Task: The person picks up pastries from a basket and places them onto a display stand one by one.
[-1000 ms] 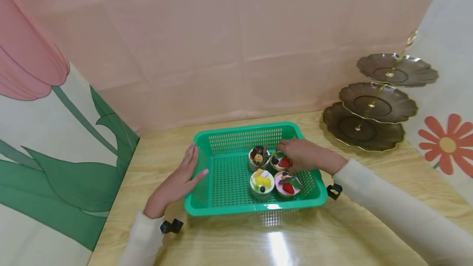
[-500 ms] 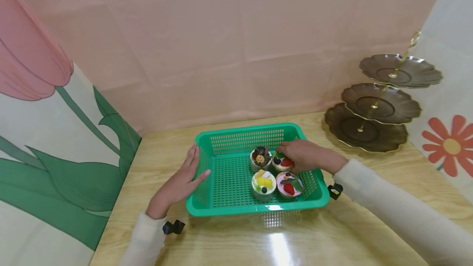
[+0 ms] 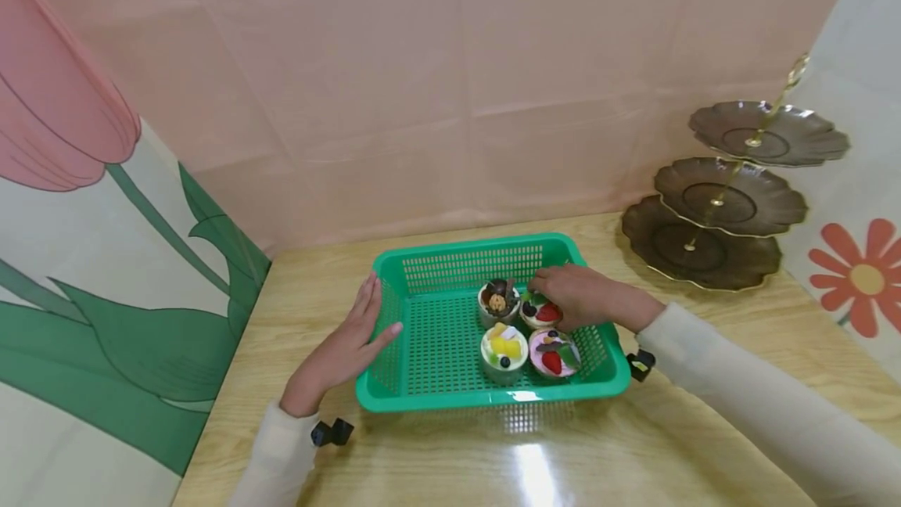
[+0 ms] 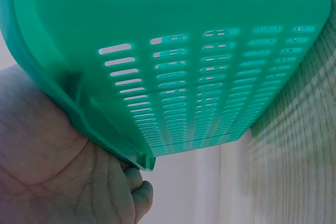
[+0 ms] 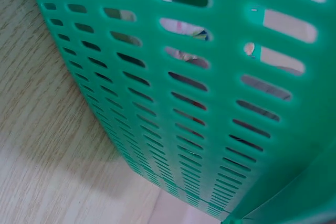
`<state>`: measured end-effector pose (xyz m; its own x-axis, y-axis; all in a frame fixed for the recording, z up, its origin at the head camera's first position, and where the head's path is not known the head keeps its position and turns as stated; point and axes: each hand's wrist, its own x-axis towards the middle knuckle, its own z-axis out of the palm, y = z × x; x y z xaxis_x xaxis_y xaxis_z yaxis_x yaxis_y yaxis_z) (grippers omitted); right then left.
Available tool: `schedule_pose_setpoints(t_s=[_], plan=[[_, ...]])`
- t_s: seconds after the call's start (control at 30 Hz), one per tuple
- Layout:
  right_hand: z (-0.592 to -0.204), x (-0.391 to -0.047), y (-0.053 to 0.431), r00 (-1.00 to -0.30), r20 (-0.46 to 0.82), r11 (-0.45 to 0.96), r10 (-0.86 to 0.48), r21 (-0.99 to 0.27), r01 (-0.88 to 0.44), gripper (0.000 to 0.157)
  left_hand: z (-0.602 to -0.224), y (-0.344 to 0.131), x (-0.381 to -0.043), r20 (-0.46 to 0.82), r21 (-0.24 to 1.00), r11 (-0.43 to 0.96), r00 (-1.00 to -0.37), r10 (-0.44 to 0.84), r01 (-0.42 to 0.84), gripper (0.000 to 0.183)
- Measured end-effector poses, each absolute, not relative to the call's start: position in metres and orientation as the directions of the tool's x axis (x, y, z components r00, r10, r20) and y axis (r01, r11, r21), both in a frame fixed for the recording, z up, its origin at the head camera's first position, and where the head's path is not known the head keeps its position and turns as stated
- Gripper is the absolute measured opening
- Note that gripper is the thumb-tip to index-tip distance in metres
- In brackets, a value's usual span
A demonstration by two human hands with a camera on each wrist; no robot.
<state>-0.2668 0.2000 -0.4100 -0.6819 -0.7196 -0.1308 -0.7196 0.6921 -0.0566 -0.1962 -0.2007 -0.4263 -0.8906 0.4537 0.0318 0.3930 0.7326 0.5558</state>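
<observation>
A green plastic basket [image 3: 436, 397] stands on the table with several dessert cups grouped in its right half. My left hand [image 3: 345, 346] rests with straight fingers against the basket's left rim; the left wrist view shows the palm beside that rim. My right hand [image 3: 580, 296] reaches over the right rim and grips the back-right strawberry dessert cup [image 3: 540, 310], its fingertips partly hidden. Beside that cup is a chocolate-topped cup [image 3: 498, 302]. In front sit a yellow fruit cup [image 3: 504, 352] and a pink-cream cup [image 3: 554, 354]. The right wrist view shows only the basket's slotted wall [image 5: 152, 98].
A brown three-tier stand [image 3: 718, 198] with gold edging is at the back right of the wooden table [image 3: 422, 460]. A pink cloth backdrop [image 3: 352, 100] hangs behind the table. Flower-printed panels [image 3: 120, 319] flank both sides.
The view has shifted slightly, so everything sits a little further right. Both hands keep their places at the basket, and the cups have not visibly moved within it.
</observation>
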Motion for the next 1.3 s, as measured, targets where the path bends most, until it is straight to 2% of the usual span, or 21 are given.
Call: schedule_pose_setpoints(t_s=[0.3, 0.53, 1.07, 1.3], plan=[[-0.414, -0.267, 0.203, -0.684, -0.088, 0.69, -0.724, -0.071, -0.721, 0.065, -0.427, -0.2, -0.196, 0.041, 0.547, 0.736, -0.891, 0.453, 0.399, 0.086], [-0.418, -0.269, 0.207, -0.691, -0.023, 0.683, -0.723, -0.182, -0.708, 0.071, -0.428, -0.201, -0.197, 0.029, 0.556, 0.737, -0.895, 0.445, 0.385, 0.086], [-0.406, -0.264, 0.211, -0.751, 0.03, 0.678, -0.66, -0.406, -0.612, 0.063, -0.429, -0.198, -0.197, 0.051, 0.575, 0.718, -0.893, 0.447, 0.392, 0.087], [-0.396, -0.262, 0.218, -0.756, 0.101, 0.654, -0.647, -0.437, -0.618, 0.063, -0.429, -0.2, -0.197, 0.039, 0.564, 0.73, -0.896, 0.443, 0.386, 0.087]])
